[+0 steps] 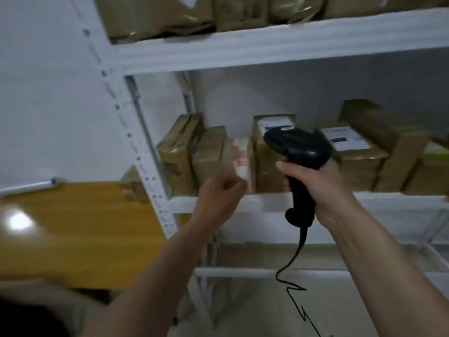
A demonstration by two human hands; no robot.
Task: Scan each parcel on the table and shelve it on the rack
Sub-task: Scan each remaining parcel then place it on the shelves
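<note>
My right hand (318, 188) grips a black corded barcode scanner (298, 152) by its handle, held up in front of the middle shelf of the white rack (279, 45). My left hand (220, 193) hovers at the shelf's front edge with fingers curled and nothing in them, just below a parcel with white and red tape (239, 158). That parcel stands among several brown parcels on the middle shelf, between a taped brown box (209, 156) and a labelled box (267, 166). The view is blurred.
More brown parcels (158, 15) fill the top shelf. A labelled box (349, 152) and a leaning long box (388, 142) stand at the right. A yellow table (80, 227) lies left of the rack, with one parcel (133, 183) near the rack's post.
</note>
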